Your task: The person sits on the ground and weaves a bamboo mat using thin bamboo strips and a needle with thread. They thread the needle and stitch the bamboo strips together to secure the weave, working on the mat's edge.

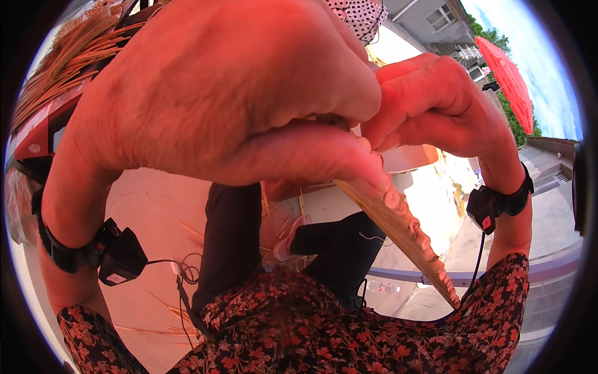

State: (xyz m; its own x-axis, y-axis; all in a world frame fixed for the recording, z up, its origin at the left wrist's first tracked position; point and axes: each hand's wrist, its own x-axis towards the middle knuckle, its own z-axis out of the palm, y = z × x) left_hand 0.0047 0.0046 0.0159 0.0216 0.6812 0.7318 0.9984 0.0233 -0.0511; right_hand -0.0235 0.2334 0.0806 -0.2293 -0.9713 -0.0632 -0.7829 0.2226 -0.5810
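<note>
A pale straw strip (pixel 405 237) with knotted, looped bumps along one edge hangs diagonally from between my hands toward my right side. My left hand (pixel 230 100), very large and close to the camera, has its fingers curled over the strip's upper end, with the thumb along it. Just right of it, my right hand (pixel 439 103) is closed in a pinch at the same upper end, its fingertips partly behind the left hand. What exactly the fingertips grip there is hidden.
Bundles of dry straw (pixel 62 68) lie on a red rack at upper left. Loose stalks (pixel 190 230) are scattered on the floor by my dark-trousered legs. Behind my hands, dotted fabric (pixel 355 15) shows, partly hidden. A red umbrella (pixel 507 81) and a building (pixel 436 19) stand beyond at right.
</note>
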